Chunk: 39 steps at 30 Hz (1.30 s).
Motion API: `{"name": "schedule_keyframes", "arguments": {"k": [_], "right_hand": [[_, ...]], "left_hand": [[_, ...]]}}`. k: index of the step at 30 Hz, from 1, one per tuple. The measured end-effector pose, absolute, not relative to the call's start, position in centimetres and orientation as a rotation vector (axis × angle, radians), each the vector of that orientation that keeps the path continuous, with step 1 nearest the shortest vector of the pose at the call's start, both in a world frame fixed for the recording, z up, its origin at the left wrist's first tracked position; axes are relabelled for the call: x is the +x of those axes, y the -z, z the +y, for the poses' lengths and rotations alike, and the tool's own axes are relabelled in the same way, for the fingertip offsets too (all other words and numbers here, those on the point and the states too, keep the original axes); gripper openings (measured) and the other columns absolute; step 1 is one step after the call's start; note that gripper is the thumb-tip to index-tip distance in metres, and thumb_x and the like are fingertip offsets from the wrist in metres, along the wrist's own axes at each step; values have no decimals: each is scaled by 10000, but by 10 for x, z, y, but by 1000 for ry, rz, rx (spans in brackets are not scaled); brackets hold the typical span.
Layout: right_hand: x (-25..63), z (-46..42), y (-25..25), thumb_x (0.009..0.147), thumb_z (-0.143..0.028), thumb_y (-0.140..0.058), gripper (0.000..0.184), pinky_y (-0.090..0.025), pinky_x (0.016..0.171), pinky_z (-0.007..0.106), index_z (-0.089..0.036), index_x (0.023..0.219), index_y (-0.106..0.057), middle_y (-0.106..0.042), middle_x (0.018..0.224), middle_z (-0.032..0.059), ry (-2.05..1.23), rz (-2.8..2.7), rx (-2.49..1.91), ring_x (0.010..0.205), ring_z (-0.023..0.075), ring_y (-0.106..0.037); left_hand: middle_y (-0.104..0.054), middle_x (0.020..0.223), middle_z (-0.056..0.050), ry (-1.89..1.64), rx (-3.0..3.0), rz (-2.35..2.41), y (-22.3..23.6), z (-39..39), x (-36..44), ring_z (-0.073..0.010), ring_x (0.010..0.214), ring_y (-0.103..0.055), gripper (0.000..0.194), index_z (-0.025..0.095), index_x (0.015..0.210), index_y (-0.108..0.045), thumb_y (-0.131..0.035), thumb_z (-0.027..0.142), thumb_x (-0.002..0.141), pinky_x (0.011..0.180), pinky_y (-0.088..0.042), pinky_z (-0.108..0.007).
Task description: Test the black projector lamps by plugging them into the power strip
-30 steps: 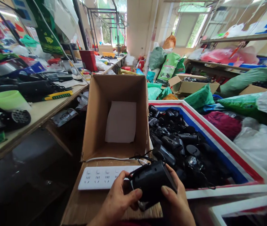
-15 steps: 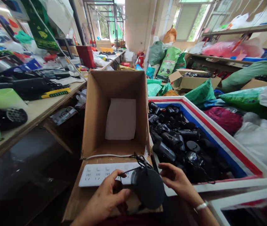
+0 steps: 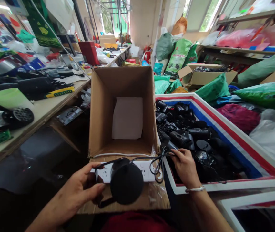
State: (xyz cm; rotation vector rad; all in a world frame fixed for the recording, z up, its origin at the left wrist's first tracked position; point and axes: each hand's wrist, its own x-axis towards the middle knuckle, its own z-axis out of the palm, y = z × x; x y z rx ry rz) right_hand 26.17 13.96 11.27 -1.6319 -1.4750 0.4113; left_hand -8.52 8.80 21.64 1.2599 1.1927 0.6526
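Note:
My left hand (image 3: 78, 193) is closed around the handle-like side part of a black round appliance (image 3: 127, 183), whose flat dark disc faces me. The appliance is held over a white power strip (image 3: 148, 172) lying on a cardboard surface. A bundled black cord (image 3: 161, 159) runs from it to the right. My right hand (image 3: 185, 166), with a bracelet at the wrist, pinches the far end of that cord near the bin's edge. Whether a plug sits between those fingers is hard to make out.
An upright cardboard box (image 3: 98, 109) opens toward me behind the power strip. At right, a white-rimmed bin (image 3: 236, 129) holds many black corded appliances (image 3: 179, 138). A cluttered workbench (image 3: 43, 111) runs along the left. Sacks (image 3: 176, 58) and bags lie beyond.
The appliance has moved left with my left hand. My right hand, earlier apart from it with fingers spread, has shifted forward and now holds the cord, drawn out to the right.

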Motion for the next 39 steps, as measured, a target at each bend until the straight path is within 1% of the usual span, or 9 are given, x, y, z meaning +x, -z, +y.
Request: {"name": "schedule_keyframes", "arguments": {"k": [2, 5, 9, 13, 16, 20, 23, 34, 39], "right_hand": [[263, 138, -119, 814, -444, -491, 340, -478, 688, 399, -160, 926, -641, -570, 832, 91, -498, -1484, -1625, 722, 234, -564], [241, 134, -124, 848, -452, -482, 308, -443, 469, 279, -167, 849, -599, -541, 572, 2, -852, -1507, -1490, 481, 150, -507], [202, 131, -118, 831, -415, -513, 279, -465, 509, 261, -150, 792, -589, -579, 676, 28, -1107, -1600, -1281, 537, 136, -543], [188, 135, -111, 820, -355, -540, 209, -440, 517, 254, -162, 778, -610, -576, 665, 19, -1037, -1713, -1282, 548, 135, -537], [187, 138, -106, 789, -345, -598, 173, -417, 506, 255, -176, 752, -599, -580, 627, 8, -940, -1748, -1342, 528, 140, -537], [181, 137, -99, 789, -378, -611, 232, -397, 490, 259, -187, 669, -555, -563, 578, -1, -835, -1761, -1418, 500, 147, -541], [177, 135, -95, 798, -407, -598, 285, -392, 489, 259, -198, 624, -513, -551, 573, -4, -775, -1753, -1458, 502, 148, -538], [176, 123, -83, 858, -405, -528, 300, -360, 512, 270, -215, 642, -442, -484, 602, -5, -463, -1872, -1384, 541, 154, -467], [180, 128, -77, 829, -390, -548, 289, -379, 481, 262, -220, 621, -439, -502, 589, -6, -546, -1791, -1396, 522, 153, -479]], "left_hand": [[-645, 805, -44, -717, 1260, 1300, -209, 91, -92, -185, 680, -604, 486, 176, 1121, -409, -648, 396, 759, 571, -516, -286], [-655, 845, -42, -878, 1169, 1406, -197, 97, -93, -192, 722, -629, 474, 175, 1080, -442, -690, 371, 726, 577, -538, -279], [-656, 777, 0, -1083, 995, 1348, -185, 100, -92, -172, 669, -644, 481, 185, 1035, -467, -741, 358, 680, 585, -562, -290], [-658, 731, 6, -1177, 856, 1227, -177, 98, -88, -178, 594, -651, 551, 179, 1026, -467, -794, 341, 614, 537, -560, -294], [-660, 738, 2, -1193, 798, 1171, -170, 99, -83, -177, 591, -654, 539, 173, 1016, -463, -797, 315, 617, 537, -562, -296], [-661, 735, -1, -1194, 796, 1111, -159, 103, -77, -173, 588, -656, 503, 178, 1037, -447, -766, 290, 665, 528, -559, -282], [-644, 738, 10, -1208, 775, 1097, -154, 107, -73, -173, 612, -657, 536, 179, 1059, -451, -778, 281, 648, 545, -569, -287], [-608, 814, 13, -1289, 669, 1130, -143, 122, -63, -163, 674, -635, 533, 198, 1015, -464, -802, 261, 608, 575, -575, -324], [-597, 822, 9, -1350, 689, 1192, -141, 133, -57, -162, 689, -613, 506, 182, 980, -476, -801, 278, 605, 567, -578, -330]]}}
